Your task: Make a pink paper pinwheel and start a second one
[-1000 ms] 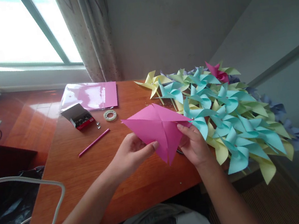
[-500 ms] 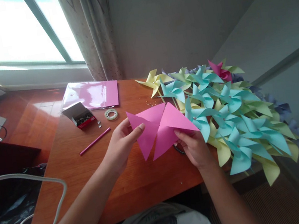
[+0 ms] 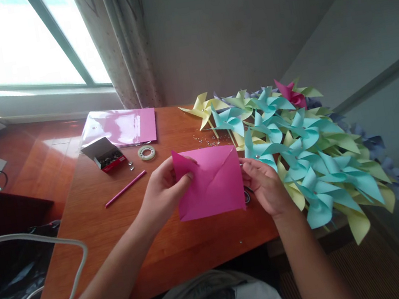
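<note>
A square sheet of pink paper (image 3: 212,183) with slits cut in from its corners is held up over the table. My left hand (image 3: 167,182) pinches its left side, thumb in front and fingers behind, and one pointed flap lifts near the thumb. At the sheet's right edge is my right hand (image 3: 265,184), fingers bent together; whether they grip the edge or some small thing is too unclear to tell. Dark handles of what look like scissors (image 3: 246,194) show partly behind the sheet, close to my right hand.
Paper pinwheels (image 3: 316,196) in several colours crowd the right side. On the wooden table (image 3: 157,262) lie a pink stick (image 3: 125,189), a tape roll (image 3: 146,152), an open small box (image 3: 105,157), tiny scattered bits (image 3: 206,141) and a clear packet of pink paper (image 3: 120,126).
The pink sheet has turned and its flaps now lie flatter, so it looks square. My right hand has shifted from the paper's lower right flap to its right edge.
</note>
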`<move>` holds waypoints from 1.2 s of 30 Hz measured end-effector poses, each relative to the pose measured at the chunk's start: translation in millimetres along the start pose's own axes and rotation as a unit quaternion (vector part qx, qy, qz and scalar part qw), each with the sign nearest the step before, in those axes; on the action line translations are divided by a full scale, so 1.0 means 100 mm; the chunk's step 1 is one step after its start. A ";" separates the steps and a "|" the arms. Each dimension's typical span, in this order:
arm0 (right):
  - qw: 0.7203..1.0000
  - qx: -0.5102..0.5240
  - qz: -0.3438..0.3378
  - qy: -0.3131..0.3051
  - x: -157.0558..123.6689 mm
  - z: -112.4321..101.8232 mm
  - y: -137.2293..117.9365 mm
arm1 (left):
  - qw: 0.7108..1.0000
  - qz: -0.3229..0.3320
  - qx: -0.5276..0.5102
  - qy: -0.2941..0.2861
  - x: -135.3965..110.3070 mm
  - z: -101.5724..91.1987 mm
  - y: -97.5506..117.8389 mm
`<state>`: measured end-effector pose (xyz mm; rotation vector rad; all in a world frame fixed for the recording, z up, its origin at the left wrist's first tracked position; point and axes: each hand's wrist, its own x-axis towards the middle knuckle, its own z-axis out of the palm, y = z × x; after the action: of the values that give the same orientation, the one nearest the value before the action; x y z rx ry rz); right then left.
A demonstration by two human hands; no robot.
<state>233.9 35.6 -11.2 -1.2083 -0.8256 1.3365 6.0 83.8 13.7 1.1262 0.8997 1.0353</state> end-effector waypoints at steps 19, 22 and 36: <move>0.929 -0.311 -0.172 -0.103 0.14 0.48 0.00 | 0.896 0.229 0.379 0.011 -0.03 0.00 -0.13; 0.914 -0.342 -0.185 -0.110 0.07 0.49 -0.03 | 0.911 0.209 0.355 -0.007 -0.03 0.00 -0.11; 0.786 -0.562 0.129 -0.223 -0.52 -0.11 -0.19 | 0.897 0.214 0.387 -0.003 -0.01 -0.02 -0.10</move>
<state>243.3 -14.1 14.1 -1.9807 -2.0431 1.3617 6.1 82.5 4.1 2.0670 1.1286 1.0381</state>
